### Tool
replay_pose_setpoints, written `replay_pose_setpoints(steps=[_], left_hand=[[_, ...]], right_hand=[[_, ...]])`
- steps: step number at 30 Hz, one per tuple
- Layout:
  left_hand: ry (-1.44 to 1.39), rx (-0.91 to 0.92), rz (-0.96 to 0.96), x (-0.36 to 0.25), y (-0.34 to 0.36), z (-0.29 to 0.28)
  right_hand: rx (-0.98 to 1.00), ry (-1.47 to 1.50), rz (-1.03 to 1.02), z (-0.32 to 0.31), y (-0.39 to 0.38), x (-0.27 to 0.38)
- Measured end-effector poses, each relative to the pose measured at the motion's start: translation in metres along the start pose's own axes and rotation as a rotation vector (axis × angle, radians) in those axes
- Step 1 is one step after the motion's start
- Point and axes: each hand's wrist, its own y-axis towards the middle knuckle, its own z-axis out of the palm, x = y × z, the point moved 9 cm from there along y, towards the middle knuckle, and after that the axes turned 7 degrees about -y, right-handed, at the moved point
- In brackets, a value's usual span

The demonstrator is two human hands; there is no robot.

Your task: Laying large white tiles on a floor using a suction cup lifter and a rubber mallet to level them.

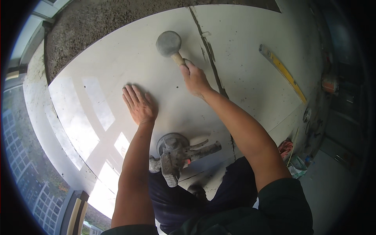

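Gripping the mallet [169,44] by its pale handle [178,59], the right hand [195,80] has a likely head-heavy, rubbery tool above the glossy slab [129,58], best held right there, while the left hand [140,105] spreads flat, palm down.

The right hand [194,81] grips a grey-headed mallet [169,44] over a glossy white slab [117,58]. The left hand [140,105] rests flat, between mallet and dusty grey tool [171,153].

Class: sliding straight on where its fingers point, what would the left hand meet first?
Having crossed the pale slab, the left hand would probably first meet the rough dark bed beyond it; the height difference there is unclear.
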Motion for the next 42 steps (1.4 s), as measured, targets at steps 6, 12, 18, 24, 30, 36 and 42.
replay_pose_setpoints(steps=[6, 12, 18, 24, 30, 36, 42], left_hand=[[-0.028, -0.034, -0.068, 0.036, -0.002, -0.016], [-0.411, -0.035, 0.167, 0.002, -0.003, -0.012], [0.0, -0.394, -0.56, 0.33, -0.039, -0.109], [0.097, -0.279, -0.547, 0.388, -0.043, -0.137], [0.065, -0.23, -0.576, 0.394, -0.045, -0.133], [0.048, -0.219, -0.564, 0.391, -0.037, -0.132], [0.015, -0.201, -0.563, 0.385, -0.031, -0.138]], right_hand=[[0.114, -0.085, 0.041, 0.06, 0.02, 0.009], [-0.046, -0.213, 0.06, 0.012, 0.026, -0.062], [0.113, -0.116, 0.238, 0.047, 0.019, -0.031], [0.055, -0.156, 0.103, 0.061, 0.008, 0.049], [0.104, 0.169, -0.172, 0.173, -0.055, 0.259], [0.466, -0.309, -0.259, 0.314, -0.038, 0.281], [0.222, -0.147, -0.456, 0.315, -0.054, 0.305]])
